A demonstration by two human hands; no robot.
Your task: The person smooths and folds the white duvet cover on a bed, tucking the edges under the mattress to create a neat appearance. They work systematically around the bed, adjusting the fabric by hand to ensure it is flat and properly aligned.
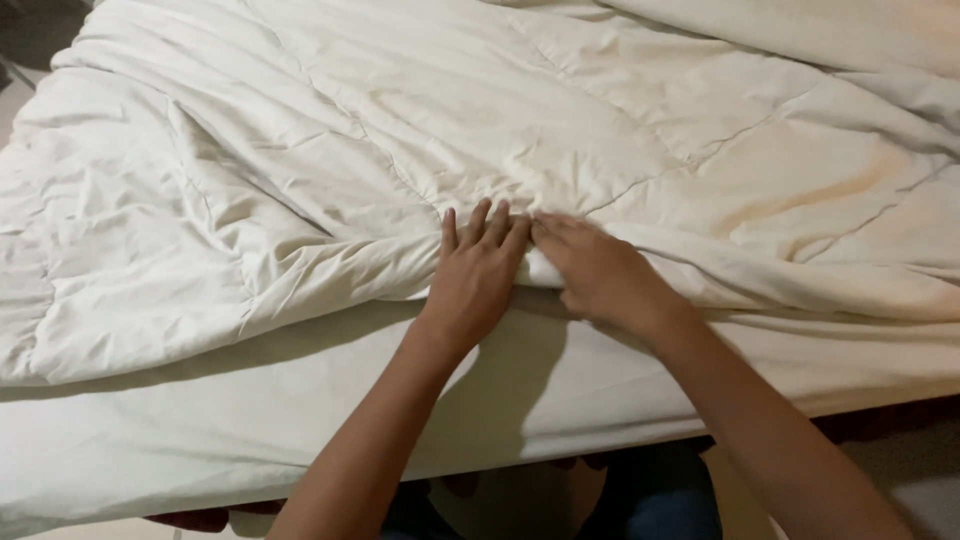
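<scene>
A cream quilted comforter (330, 150) lies spread over a bed, its near edge folded into a thick roll. My left hand (478, 275) rests flat on that folded edge near the middle, fingers together and pointing away from me. My right hand (600, 278) lies just to its right, fingers curled over the same fold and pinching the fabric. The fingertips of the two hands almost touch. Both forearms reach in from the bottom of the view.
A white sheet (200, 420) covers the mattress below the comforter, ending at the bed's near edge. Dark fabric and a strip of floor (900, 450) show under the edge at lower right. A second fold of the comforter (820, 30) lies at the far right.
</scene>
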